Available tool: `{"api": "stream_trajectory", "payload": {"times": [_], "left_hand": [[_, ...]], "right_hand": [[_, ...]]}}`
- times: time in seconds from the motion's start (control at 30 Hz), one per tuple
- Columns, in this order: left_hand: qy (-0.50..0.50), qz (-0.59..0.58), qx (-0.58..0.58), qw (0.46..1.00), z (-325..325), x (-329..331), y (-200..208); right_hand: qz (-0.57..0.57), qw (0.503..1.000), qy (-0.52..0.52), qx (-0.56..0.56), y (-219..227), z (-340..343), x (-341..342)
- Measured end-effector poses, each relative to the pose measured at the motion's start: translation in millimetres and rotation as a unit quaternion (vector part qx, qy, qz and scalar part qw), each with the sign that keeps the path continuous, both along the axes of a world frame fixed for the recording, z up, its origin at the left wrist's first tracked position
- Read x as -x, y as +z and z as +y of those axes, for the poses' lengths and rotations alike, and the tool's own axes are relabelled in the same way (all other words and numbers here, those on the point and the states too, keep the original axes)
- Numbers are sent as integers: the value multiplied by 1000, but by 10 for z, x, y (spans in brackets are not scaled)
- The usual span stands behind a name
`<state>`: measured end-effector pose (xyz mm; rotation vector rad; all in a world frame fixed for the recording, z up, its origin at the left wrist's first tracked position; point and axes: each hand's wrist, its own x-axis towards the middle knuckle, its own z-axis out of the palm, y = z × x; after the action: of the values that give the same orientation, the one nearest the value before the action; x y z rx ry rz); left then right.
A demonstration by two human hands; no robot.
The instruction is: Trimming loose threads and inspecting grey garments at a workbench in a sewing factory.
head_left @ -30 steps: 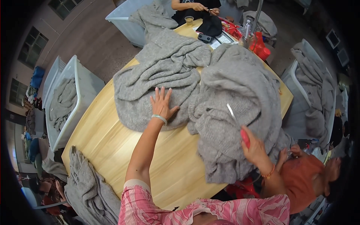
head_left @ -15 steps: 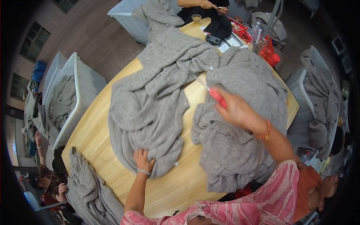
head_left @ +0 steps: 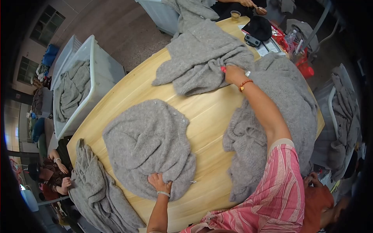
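Observation:
My left hand (head_left: 159,183) lies on a grey knit garment (head_left: 145,143) heaped at the table's near left, its thumb apart from the fingers. My right hand (head_left: 235,75) reaches far forward, closed round a red-handled tool (head_left: 223,69); only a bit of red shows, and its metal end is hidden. Under and beside that hand is a second grey knit garment (head_left: 206,54), bunched near the fist. To the right of it is a large pile of grey knits (head_left: 287,101), with my right arm passing over its left part.
Another grey knit (head_left: 97,190) hangs over the left edge of the wooden table (head_left: 210,120). White bins with grey knits stand left (head_left: 91,85) and right (head_left: 330,112). A black cap (head_left: 258,28), cup (head_left: 235,15) and papers are at the far end. Other people sit around.
My right hand has moved forward and left with the red-handled tool, onto the far garment. The far garment and the one under my left hand now lie apart, with bare table between them.

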<state>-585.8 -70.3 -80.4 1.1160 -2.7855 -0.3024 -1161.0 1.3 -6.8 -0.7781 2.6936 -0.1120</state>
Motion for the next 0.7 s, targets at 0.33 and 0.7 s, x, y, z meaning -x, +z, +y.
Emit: {"api": "stream_trajectory", "payload": {"times": [0.33,0.7], "left_hand": [[-7,21,-6,1000,-100,35,18],[-54,8,-50,997,-9,-485,266]], "right_hand": [[-126,966,225,32,70,227,-2005],[-282,929,239,23,50,900,-4031]]}}
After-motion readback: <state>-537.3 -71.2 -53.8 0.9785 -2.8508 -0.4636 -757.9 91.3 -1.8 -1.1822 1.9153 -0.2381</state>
